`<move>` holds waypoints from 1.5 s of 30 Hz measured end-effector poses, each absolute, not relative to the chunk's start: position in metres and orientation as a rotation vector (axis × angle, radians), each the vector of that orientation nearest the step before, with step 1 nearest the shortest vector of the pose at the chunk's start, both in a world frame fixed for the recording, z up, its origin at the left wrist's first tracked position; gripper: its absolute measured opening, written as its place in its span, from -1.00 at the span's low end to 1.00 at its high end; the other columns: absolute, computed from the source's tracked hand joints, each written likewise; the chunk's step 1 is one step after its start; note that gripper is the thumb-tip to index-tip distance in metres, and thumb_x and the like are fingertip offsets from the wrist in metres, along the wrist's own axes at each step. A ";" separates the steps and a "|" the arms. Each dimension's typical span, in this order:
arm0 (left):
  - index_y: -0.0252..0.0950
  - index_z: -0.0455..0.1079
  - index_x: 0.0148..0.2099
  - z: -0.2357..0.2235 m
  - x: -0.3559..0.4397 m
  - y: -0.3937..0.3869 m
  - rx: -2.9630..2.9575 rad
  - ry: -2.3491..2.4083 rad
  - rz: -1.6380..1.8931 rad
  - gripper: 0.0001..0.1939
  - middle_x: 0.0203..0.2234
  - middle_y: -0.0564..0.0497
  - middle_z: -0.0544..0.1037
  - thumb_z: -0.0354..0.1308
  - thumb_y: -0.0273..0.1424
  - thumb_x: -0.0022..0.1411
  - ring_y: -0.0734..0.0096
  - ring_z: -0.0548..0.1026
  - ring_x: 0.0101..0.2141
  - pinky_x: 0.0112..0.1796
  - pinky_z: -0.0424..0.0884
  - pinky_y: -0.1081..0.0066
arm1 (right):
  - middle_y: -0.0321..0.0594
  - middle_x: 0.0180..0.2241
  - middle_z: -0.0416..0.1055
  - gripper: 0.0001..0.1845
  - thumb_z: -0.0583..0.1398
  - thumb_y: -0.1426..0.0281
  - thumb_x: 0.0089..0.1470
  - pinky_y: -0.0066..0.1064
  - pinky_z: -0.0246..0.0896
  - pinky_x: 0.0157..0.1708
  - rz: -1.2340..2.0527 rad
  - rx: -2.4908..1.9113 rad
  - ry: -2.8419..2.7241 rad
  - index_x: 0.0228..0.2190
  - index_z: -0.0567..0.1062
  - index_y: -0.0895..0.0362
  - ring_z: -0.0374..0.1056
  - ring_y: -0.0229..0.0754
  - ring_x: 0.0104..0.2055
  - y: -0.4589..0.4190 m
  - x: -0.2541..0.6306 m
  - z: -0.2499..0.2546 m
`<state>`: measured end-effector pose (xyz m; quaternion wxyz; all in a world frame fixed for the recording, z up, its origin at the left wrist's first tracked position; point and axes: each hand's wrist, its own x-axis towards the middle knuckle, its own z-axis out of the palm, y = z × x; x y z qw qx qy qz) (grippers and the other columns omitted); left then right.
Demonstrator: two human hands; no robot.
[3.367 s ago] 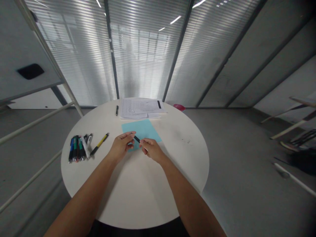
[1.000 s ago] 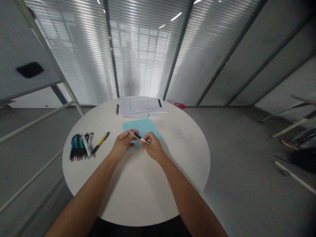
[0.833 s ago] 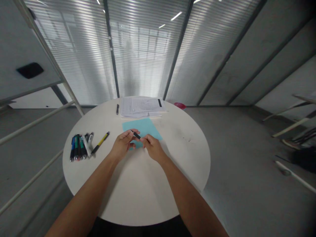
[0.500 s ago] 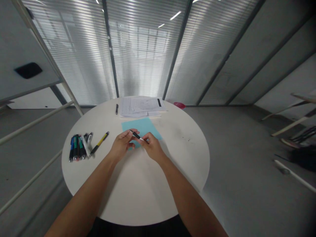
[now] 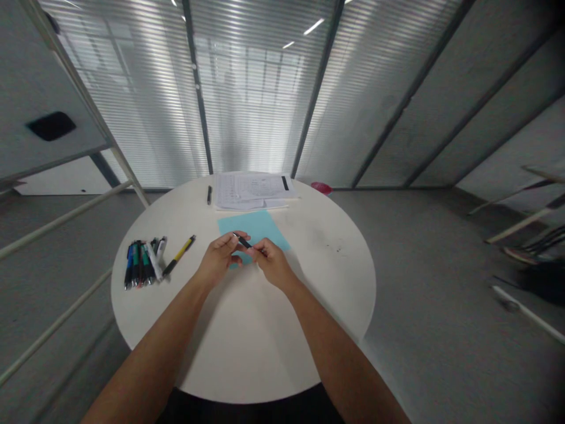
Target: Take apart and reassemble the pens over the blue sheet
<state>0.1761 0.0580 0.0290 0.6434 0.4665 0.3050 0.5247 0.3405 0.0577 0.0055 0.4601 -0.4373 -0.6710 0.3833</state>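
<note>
Between my two hands is a pen [image 5: 243, 241] with a dark grip and a light tip end, held slantwise above a light blue sheet [image 5: 265, 227]. Thumb and fingers of my left hand [image 5: 219, 253] pinch its upper left end. My right hand [image 5: 271, 259] is closed on its lower right end and covers that part. To the left lies a yellow and black pen [image 5: 179, 255], apart from my hands. Beside it a cluster of several pens [image 5: 142, 263], in blue, green, black and white, rests on the table.
The round white table [image 5: 247, 341] carries printed papers [image 5: 256, 189] at its far side, with a dark pen [image 5: 209, 195] left of them. A metal-framed whiteboard stand [image 5: 126, 165] stands at left. A red object [image 5: 321, 188] shows beyond the table edge.
My right hand's fingers have shifted slightly on the pen, and the white part that showed near them is now covered. My left hand stays almost where it was.
</note>
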 end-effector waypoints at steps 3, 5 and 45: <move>-0.33 0.41 -0.12 0.028 0.176 0.058 1.097 0.700 1.169 -0.68 -0.13 -0.14 0.46 0.15 -0.21 0.19 0.42 0.47 -0.38 -0.57 0.33 0.52 | -0.36 -0.61 0.25 -0.56 -0.02 0.08 0.21 -0.48 0.02 -0.49 0.992 -1.077 -1.695 -0.53 0.33 0.11 0.14 -0.32 -0.54 0.058 0.342 0.008; -0.34 0.41 -0.12 0.027 0.176 0.058 1.118 0.707 1.158 -0.68 -0.15 -0.15 0.47 0.14 -0.21 0.19 0.44 0.46 -0.41 -0.58 0.31 0.52 | -0.37 -0.64 0.23 -0.53 -0.05 0.08 0.22 -0.47 0.01 -0.51 1.016 -1.065 -1.699 -0.54 0.33 0.12 0.11 -0.33 -0.56 0.057 0.342 0.009; -0.29 0.44 -0.08 0.027 0.175 0.058 1.169 0.739 1.131 -0.63 -0.11 -0.16 0.48 0.17 -0.17 0.15 0.47 0.47 -0.45 -0.62 0.17 0.55 | -0.40 -0.65 0.23 -0.61 0.11 0.04 0.10 -0.50 -0.05 -0.61 1.142 -1.055 -1.587 -0.52 0.30 0.10 0.05 -0.37 -0.64 0.054 0.340 0.014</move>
